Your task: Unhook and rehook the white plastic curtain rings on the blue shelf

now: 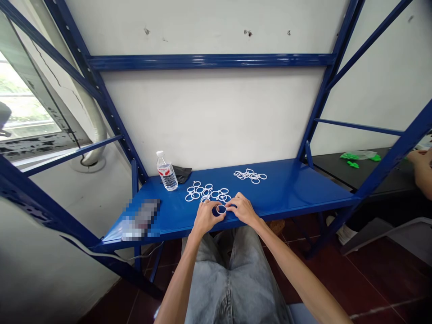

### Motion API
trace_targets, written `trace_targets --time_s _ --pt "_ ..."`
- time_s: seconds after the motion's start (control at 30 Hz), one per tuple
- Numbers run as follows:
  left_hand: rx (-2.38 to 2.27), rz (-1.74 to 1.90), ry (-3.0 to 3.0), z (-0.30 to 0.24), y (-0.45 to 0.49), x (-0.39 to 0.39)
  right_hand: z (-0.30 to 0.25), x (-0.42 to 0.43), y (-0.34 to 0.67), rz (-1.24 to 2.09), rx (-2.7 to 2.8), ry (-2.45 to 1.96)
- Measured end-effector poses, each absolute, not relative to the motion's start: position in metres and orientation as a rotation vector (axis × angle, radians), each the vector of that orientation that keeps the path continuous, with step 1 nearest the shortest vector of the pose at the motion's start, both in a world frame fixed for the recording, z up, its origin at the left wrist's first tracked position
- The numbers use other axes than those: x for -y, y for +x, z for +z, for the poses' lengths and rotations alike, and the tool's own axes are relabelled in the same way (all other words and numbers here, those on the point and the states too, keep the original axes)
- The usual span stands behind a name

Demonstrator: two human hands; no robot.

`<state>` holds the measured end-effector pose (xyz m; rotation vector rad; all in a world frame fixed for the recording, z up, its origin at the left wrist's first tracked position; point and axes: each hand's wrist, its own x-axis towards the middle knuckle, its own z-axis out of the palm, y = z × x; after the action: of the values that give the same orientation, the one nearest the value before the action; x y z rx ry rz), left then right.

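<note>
A thin white ring [221, 209] is held between my two hands, just above the front edge of the blue shelf. My left hand [205, 216] pinches its left side between thumb and fingers. On the right side, the fingers of my right hand [243, 209] close on the same ring. Just beyond my hands lies a loose spread of similar white rings [206, 192], some overlapping and with small tabs. Farther back to the right sits a second cluster of white rings [251, 176].
A water bottle [167, 171] stands at the back left of the blue shelf [286, 189], beside a black pouch [182, 174]. A blurred-out flat object [145, 218] lies front left. To the right, another person's hand [421, 168] is near a dark table with green pieces [351, 156].
</note>
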<state>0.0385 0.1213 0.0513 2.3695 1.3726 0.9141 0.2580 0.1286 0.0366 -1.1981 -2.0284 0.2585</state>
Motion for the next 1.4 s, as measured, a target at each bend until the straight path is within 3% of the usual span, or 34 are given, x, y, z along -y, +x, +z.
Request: trace_targets --time_s 0.33,0.53,0.7,0.83,0.97,1.1,1.2,1.4 --pt "-1.504 0.922 2.323 0.05 0.04 -0.125 0.041 -0.146 0.272 0.251 1.98 -1.274" --pt "-1.719 1.1 2.283 0.036 0.041 -0.134 0.038 -0.186 0.341 -0.073 1.551 -1.765" --pt "-1.735 1.132 2.261 0.036 0.042 -0.131 0.036 -0.185 0.367 -0.08 1.636 -1.881" --pt "-1.684 1.179 2.267 0.042 0.042 -0.126 0.043 -0.164 0.358 0.057 1.692 -1.751" --pt "-1.537 1.167 2.218 0.048 0.04 -0.122 0.05 -0.136 0.324 0.501 1.751 -1.301" --pt "-1.326 1.061 2.12 0.053 0.036 -0.121 0.053 -0.116 0.28 0.731 1.866 -0.985" --pt "-1.255 0.993 2.112 0.055 0.034 -0.12 0.054 -0.116 0.257 0.659 1.94 -0.999" --pt "-1.359 0.918 2.193 0.055 0.037 -0.119 0.035 -0.09 0.231 0.174 1.904 -1.076"
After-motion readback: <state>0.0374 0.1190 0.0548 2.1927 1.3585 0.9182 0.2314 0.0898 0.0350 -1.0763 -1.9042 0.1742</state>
